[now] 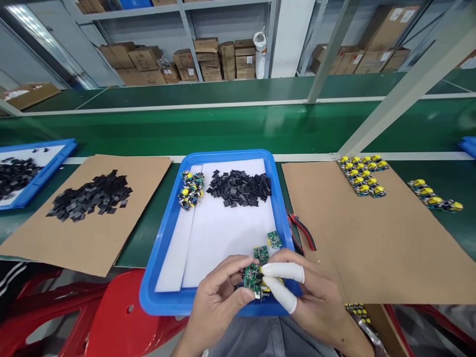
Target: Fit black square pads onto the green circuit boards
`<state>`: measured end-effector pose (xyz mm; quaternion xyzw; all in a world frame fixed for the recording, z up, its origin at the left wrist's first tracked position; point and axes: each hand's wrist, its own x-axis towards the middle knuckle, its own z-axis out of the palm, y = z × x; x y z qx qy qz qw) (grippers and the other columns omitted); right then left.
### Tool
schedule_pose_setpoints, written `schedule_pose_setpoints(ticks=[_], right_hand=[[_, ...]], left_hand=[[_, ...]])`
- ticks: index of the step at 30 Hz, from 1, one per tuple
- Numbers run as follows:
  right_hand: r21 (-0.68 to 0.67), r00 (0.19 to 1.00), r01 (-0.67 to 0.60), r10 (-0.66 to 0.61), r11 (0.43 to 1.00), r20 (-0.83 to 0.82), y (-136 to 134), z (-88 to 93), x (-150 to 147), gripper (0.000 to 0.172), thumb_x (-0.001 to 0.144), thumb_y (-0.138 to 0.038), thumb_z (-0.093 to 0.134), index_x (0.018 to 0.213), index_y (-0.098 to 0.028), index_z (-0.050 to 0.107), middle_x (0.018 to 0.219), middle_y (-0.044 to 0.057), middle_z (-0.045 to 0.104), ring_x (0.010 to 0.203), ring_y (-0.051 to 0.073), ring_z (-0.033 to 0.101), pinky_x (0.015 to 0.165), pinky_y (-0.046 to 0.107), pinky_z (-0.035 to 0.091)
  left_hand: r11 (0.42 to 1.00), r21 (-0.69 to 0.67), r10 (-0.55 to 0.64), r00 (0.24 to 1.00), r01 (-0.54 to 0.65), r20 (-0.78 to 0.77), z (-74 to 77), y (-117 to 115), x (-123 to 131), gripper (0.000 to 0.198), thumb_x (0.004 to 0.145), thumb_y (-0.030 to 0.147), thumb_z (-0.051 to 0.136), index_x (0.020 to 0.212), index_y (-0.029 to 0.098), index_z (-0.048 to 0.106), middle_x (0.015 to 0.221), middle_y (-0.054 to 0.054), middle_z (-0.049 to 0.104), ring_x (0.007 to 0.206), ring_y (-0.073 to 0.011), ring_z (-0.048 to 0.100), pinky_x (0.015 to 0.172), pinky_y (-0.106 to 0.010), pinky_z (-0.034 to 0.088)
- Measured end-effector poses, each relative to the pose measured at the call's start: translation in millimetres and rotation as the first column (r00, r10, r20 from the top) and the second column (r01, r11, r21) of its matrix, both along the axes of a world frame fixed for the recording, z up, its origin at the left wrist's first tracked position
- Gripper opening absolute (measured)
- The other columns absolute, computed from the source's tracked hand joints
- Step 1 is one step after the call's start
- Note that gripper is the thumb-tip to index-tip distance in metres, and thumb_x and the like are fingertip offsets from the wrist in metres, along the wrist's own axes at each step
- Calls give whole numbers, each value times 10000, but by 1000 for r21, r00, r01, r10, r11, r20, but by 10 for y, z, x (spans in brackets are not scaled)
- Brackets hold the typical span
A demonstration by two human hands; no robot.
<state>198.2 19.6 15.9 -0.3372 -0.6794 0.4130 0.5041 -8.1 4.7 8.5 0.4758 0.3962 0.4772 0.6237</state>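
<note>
- The left hand (223,292) is over the near edge of the blue tray (150,297). Its thumb and fingers are bent and grip a little green board (253,280) by its left side.
- The right hand (312,300) comes in over the tray's near right corner. Two of its fingers wear white covers (284,271). Their tips are close together at the board's right side, by a tiny dark bit. I cannot tell if they pinch that bit.
- The held board is tipped up, over the near part of the tray. It is green with small shiny bits, and some yellow shows next to it.
- Two more green boards (274,239) lie in the tray's right side, just past the hands.
- A pile of flat black pieces (240,188) is in the far part of the tray.
- A heap of boards with yellow parts (191,190) sits in the tray's far left corner.
- Pliers with red and black handles (307,233) lie just right of the tray.
- Cardboard (372,248) is right of the tray, with rows of yellow-topped boards (362,176) at its far end.
- Left of the tray, more black pieces (91,196) lie on another cardboard sheet (148,183).
</note>
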Motion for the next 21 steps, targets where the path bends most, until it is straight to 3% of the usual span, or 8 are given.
schedule_pose_setpoints(ticks=[6,14,21], right_hand=[[-5,999,-34,34,999,35,17,-1,7,434,923,-23,654,1257,-298,691,1021,43,700,847,176,681,745,304,574],[-79,993,-85,92,993,79,23,80,21,377,941,-39,633,1207,-293,714,1000,39,707,855,166,687,744,292,562],[-24,987,-87,89,996,134,43,103,11,369,936,-32,630,1204,-274,702,986,51,707,856,175,672,749,310,556]], left_hand=[[1000,1,14,994,-14,-108,-36,-21,-12,456,855,202,834,1281,344,754,1224,-87,728,1050,-243,723,904,-313,600],[998,-50,37,995,-42,-95,-2,-9,29,386,819,202,867,1163,368,809,1119,-36,801,945,-197,771,822,-234,619],[996,-52,73,992,-79,-106,-5,-9,26,376,788,193,887,1130,338,828,1035,-43,822,816,-161,747,730,-201,620]])
